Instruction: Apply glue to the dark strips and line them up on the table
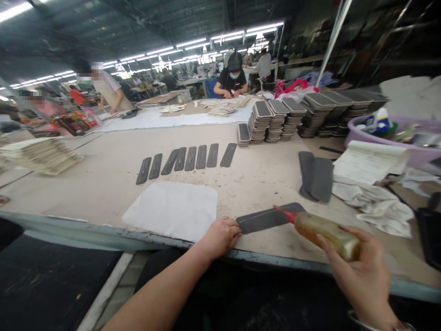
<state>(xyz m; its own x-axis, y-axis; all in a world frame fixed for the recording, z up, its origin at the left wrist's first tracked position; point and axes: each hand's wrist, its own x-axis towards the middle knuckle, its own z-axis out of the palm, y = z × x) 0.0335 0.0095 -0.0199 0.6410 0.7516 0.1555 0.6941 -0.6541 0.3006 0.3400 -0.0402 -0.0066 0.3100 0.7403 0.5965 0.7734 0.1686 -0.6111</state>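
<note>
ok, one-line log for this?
left hand: at dark strip, left end | right hand: holds squeeze bottle, red nozzle over strip | strip: pale line

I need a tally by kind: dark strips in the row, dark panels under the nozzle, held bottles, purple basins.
Dark strips in the row: 8
Dark panel under the nozzle: 1
Held squeeze bottle: 1
Purple basin: 1
Total: 11

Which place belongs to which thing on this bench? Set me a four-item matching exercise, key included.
1. amber translucent squeeze bottle with a red nozzle
2. single dark grey, rounded rectangular strip
3. round lilac plastic basin
4. stack of flat cream sheets

A. far right of the table
B. far left of the table
C. beside the left hand
D. in the right hand

Pairs: 1-D, 2-C, 3-A, 4-B
</note>
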